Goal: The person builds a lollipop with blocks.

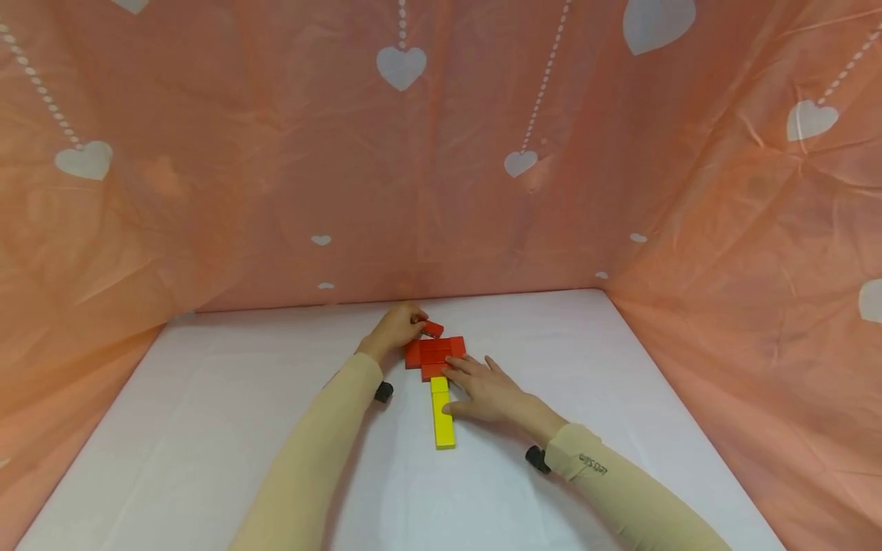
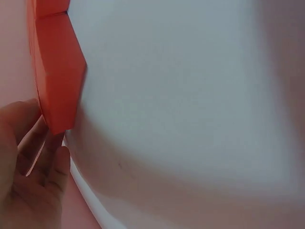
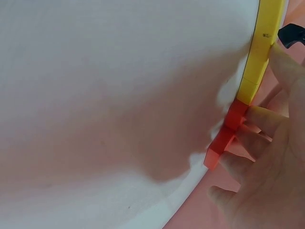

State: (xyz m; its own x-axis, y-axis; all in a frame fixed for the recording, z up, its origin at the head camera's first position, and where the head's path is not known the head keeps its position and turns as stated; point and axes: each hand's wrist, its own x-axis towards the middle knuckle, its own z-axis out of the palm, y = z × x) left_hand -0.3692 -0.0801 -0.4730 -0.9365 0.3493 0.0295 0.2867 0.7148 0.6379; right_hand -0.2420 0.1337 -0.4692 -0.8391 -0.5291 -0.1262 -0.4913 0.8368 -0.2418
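Observation:
My left hand (image 1: 396, 327) pinches a small red block (image 1: 432, 329) at its left end, just beyond a flat group of red blocks (image 1: 436, 372). In the left wrist view, the fingers of the left hand (image 2: 35, 176) show behind a red block (image 2: 59, 71) with a slanted edge. My right hand (image 1: 488, 392) lies spread on the right side of the group, fingertips touching the red pieces. Its thumb touches a long yellow block (image 1: 443, 425), which runs toward me from a short yellow block (image 1: 439, 385). The right wrist view shows those fingers along the red block (image 3: 221, 142).
A white cloth (image 1: 227, 428) covers the table. Pink curtains with white hearts (image 1: 402, 67) rise behind it and at both sides. Black wrist cameras sit at the left wrist (image 1: 383, 392) and the right wrist (image 1: 537, 459).

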